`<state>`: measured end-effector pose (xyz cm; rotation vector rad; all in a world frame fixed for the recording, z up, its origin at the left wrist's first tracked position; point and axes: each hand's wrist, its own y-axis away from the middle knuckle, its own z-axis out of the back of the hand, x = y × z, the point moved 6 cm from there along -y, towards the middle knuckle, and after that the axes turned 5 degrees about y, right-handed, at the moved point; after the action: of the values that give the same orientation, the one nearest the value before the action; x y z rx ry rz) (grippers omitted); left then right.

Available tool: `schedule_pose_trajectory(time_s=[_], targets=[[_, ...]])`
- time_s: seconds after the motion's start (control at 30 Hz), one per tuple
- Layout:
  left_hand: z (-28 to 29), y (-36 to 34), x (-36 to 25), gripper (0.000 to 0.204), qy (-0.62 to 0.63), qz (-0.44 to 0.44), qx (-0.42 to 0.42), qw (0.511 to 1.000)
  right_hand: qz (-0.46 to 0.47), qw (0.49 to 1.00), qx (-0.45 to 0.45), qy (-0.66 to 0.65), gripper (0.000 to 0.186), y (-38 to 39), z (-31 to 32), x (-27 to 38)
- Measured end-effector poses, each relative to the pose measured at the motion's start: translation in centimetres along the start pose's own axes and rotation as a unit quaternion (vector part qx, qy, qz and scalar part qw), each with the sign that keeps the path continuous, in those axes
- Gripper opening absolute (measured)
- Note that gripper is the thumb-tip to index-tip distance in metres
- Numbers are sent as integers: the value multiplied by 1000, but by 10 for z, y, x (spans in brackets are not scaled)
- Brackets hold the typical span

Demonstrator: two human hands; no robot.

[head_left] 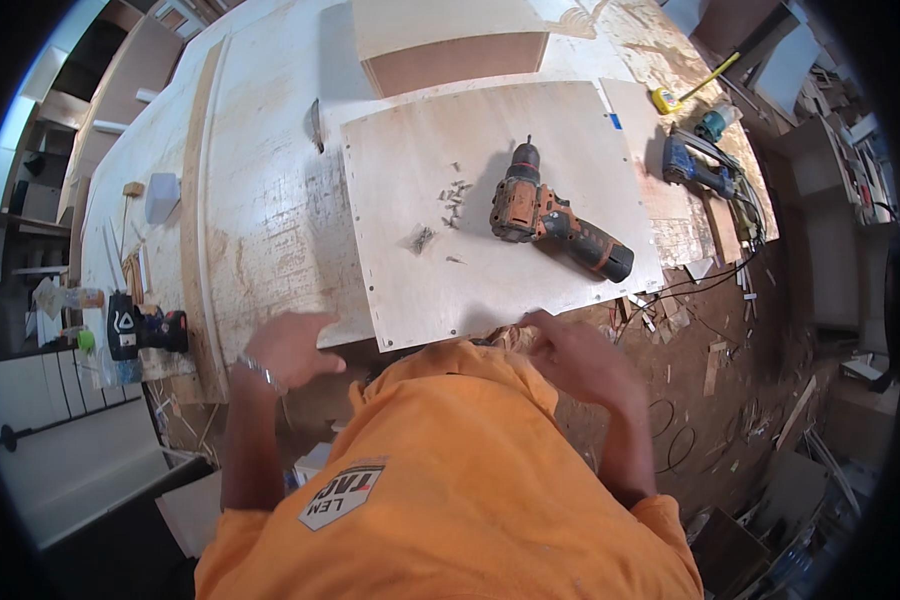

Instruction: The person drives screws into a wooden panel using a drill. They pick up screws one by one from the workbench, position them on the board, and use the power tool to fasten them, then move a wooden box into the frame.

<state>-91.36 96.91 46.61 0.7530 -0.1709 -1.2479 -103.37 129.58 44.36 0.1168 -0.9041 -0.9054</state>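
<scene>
Diagonally across the panel point(490, 285), the drill point(550, 220), its bit point(529, 139) forward.

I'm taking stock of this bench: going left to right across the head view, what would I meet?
Dark power tool → left hand → loose screws → orange-and-black drill → blue nailer or stapler.

Little bits point(423, 239) on the panel point(410, 295) are too tiny to ID, can't tell if the right hand point(588, 360) touches it, orange shirt point(450, 490) gets cut off below.
</scene>
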Motion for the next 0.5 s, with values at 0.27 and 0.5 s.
schedule_pose_trajectory(time_s=[0.27, 0.5], targets=[[-28, -73, -128, 33, 27, -191, -267, 944, 93, 916, -322, 219, 56, -53, 69, -16], [-31, -103, -129, 17, -60, -251, -235, 937, 20, 931, -262, 254, 49, -97, 65, -20]])
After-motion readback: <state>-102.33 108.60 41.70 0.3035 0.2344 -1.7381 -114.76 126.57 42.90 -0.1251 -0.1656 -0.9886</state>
